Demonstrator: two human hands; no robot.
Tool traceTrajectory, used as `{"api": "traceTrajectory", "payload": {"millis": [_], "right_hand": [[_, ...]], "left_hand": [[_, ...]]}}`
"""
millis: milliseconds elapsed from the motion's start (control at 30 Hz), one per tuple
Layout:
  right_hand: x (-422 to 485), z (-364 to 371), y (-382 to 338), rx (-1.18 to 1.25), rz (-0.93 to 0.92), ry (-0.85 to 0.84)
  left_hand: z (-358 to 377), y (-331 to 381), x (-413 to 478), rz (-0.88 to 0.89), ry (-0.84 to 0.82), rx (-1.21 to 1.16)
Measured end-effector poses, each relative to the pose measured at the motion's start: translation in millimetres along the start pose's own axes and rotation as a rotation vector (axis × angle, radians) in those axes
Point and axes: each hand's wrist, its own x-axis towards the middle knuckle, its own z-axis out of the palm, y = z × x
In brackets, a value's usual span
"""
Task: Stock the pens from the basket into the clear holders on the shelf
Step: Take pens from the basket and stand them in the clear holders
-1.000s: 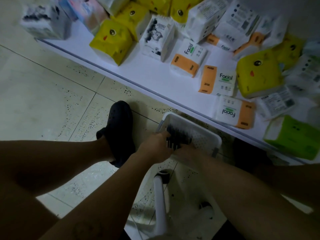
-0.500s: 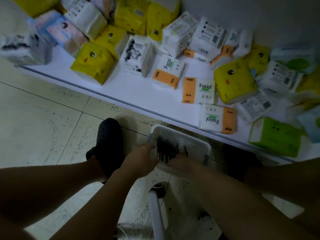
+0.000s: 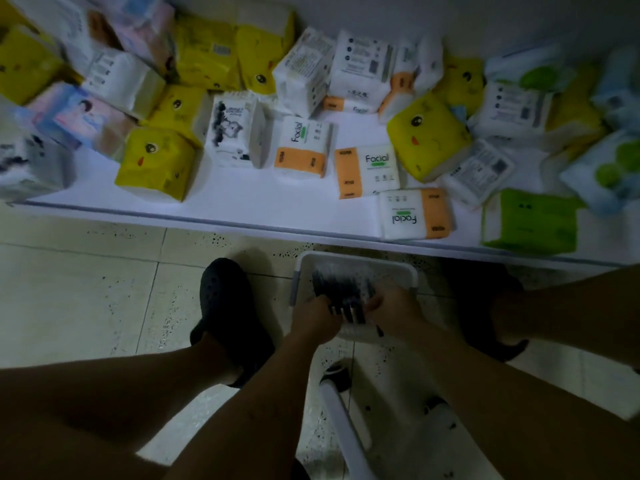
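Note:
A white plastic basket (image 3: 388, 263) sits on the floor just below the low white shelf (image 3: 263, 202). Inside it lies a bunch of dark pens (image 3: 341, 289). My left hand (image 3: 313, 317) and my right hand (image 3: 391, 308) are both in the basket, fingers curled round the near end of the pen bunch from either side. No clear holders appear in the head view.
Several tissue packs crowd the shelf: yellow (image 3: 156, 164), orange-and-white "Facial" (image 3: 367, 169), green (image 3: 530, 220). My black shoes (image 3: 225, 306) stand either side of the basket. A white stool frame (image 3: 343, 424) is under my arms on the tiled floor.
The view has tilted up and left, showing more of the shelf. Both hands have closed in round the pens in the basket.

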Motion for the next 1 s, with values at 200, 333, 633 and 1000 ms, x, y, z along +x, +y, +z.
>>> {"api": "traceTrajectory", "payload": {"millis": [200,333,633,1000], "right_hand": [[-29.6,-22.3,4.4,0.038,-0.014,0.035],[-36.9,-36.2,7.2,0.120,-0.027,0.037],[-47.6,-32.2,11.3,0.266,-0.004,0.006],[-44.4,-31.2,27.5,0.319,0.039,0.014]], "left_hand": [[8.0,-4.9,30.3,-0.087,-0.110,-0.029],[22.9,4.9,40.8,-0.095,-0.214,-0.015],[28.8,6.0,52.5,-0.180,-0.189,-0.343],[29.3,20.7,46.9,-0.217,-0.212,-0.560]]}}
